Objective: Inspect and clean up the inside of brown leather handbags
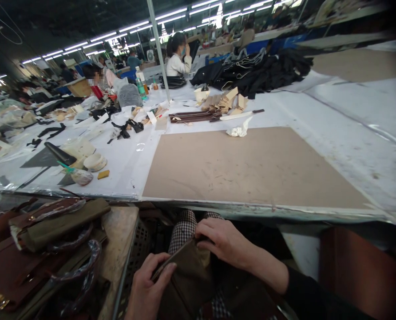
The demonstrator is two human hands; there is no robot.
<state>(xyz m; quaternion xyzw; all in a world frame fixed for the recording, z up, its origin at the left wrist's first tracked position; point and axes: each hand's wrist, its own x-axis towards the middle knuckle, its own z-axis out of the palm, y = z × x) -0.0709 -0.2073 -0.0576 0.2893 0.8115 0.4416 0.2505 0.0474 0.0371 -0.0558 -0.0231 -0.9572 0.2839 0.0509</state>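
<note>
Below table edge [251,208] — left hand [149,284], right hand [223,242] grip olive bag [189,278].

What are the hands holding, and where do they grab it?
A dark olive-brown bag piece. The left hand pinches its left edge; the right hand grips its top edge.

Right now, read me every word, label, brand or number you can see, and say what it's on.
No readable text anywhere in view.
The bottle far back: too small and blurred to read.
The bag held by the left hand and right hand: no print showing.
The brown board: only scuff marks.
</note>
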